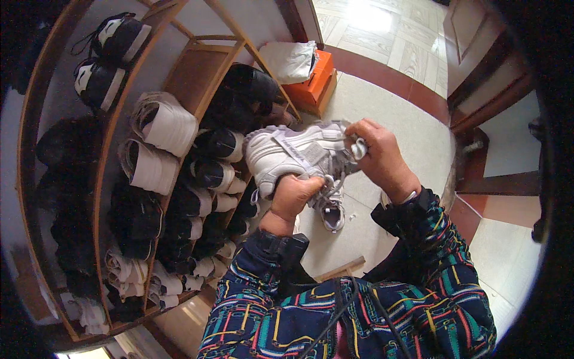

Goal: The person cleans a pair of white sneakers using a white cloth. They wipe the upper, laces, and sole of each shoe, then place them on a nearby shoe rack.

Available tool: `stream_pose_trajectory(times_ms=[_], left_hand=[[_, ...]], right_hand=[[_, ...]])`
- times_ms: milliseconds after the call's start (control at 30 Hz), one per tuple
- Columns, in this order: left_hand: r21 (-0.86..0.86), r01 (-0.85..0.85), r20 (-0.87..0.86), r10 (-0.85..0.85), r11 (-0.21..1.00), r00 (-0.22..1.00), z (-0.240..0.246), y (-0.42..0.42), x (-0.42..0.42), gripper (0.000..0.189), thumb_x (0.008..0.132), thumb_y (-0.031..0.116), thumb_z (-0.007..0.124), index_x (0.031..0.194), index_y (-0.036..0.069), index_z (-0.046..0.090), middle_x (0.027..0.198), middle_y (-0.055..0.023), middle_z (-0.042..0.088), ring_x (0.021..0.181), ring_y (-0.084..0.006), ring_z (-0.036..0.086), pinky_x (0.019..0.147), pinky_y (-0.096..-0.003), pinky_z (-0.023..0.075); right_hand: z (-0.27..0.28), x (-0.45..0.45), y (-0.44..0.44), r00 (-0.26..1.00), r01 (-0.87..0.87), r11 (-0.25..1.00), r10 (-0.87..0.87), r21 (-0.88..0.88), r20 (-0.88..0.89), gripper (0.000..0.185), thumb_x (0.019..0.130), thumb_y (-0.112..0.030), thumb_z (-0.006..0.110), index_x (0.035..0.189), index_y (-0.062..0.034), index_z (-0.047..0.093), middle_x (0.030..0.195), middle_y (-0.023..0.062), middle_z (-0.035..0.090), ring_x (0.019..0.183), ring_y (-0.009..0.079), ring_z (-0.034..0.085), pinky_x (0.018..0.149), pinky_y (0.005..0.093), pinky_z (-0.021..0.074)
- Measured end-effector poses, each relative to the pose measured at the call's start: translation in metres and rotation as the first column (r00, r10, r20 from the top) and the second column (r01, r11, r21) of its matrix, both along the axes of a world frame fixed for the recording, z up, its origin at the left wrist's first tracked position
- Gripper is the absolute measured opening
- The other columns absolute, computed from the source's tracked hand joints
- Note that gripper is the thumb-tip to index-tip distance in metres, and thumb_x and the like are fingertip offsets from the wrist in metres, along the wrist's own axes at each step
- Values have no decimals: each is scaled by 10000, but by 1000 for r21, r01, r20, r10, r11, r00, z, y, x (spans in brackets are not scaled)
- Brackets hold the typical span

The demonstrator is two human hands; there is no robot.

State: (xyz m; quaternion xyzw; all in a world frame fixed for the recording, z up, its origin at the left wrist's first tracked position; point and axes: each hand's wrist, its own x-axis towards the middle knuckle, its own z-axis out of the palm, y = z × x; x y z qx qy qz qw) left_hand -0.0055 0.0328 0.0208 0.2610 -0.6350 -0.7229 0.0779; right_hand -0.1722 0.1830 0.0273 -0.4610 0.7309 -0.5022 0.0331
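Note:
A white and grey chunky sneaker (287, 148) is held on its side in front of me, sole edge away and toe to the right. My left hand (293, 197) grips it at the ankle opening, fingers inside and hidden, thumb over the tongue by the laces (329, 188). At the toe end, my right hand (381, 152) has its fingers bent around a white crumpled piece (358, 148), perhaps cloth or tissue. Its fingertips are against the sneaker's toe. Below, a similar sneaker (332, 215) stands on the tiled floor, partly covered by the held one.
A wooden shoe rack (103, 179) with several shoes on its shelves fills the left side. Beyond it, an orange shoebox (320, 76) carries a white cloth bag (289, 60). A dark red threshold strip (381, 69) crosses the floor. Wooden door frames (493, 72) stand at right.

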Motion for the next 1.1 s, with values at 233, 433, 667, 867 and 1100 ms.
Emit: stream_pose_trajectory(times_ms=[233, 433, 667, 867, 1100], left_hand=[[-302, -86, -130, 48, 950, 990, 8, -20, 21, 199, 901, 125, 647, 1035, -14, 697, 1004, -52, 716, 857, -184, 700, 753, -328, 574], [413, -368, -372, 523, 833, 767, -7, -2, 37, 348, 916, 290, 656, 1152, 35, 656, 1144, -107, 688, 1042, -255, 676, 914, -439, 559], [-936, 61, 13, 141, -346, 990, -3, 8, 61, 775, 875, 199, 826, 1460, 2, 357, 1394, -215, 544, 1260, -312, 584, 1076, -454, 470], [-937, -219, -256, 112, -273, 960, 8, 17, 49, 620, 912, 308, 748, 1394, 0, 507, 1370, -228, 555, 1289, -378, 550, 1099, -521, 436], [-783, -304, -320, 68, 542, 945, 14, 14, 68, 603, 910, 305, 750, 1376, 14, 500, 1346, -210, 551, 1252, -353, 553, 1076, -501, 443]], right_hand=[[-10, -17, -2, 944, 281, 956, -261, -83, 201, 318, 829, 55, 598, 1104, -69, 698, 1003, 148, 697, 908, 295, 686, 794, 383, 540], [-19, -4, -8, 706, -203, 941, -51, 270, 706, 380, 882, -44, 682, 1260, -62, 653, 1038, 83, 708, 746, 106, 616, 644, 283, 519], [-40, 32, -35, 705, -511, 858, 456, -56, 543, 549, 784, -151, 855, 1263, -19, 621, 956, 83, 735, 744, 149, 652, 640, 347, 543], [-49, 28, -43, 675, -534, 832, 525, -148, 519, 365, 796, -167, 825, 1112, -23, 713, 906, 77, 736, 759, 147, 662, 656, 328, 544], [-48, 13, -33, 615, -681, 731, 601, -40, 510, 459, 791, -223, 843, 1195, -46, 718, 1028, 70, 763, 873, 180, 682, 823, 352, 557]])
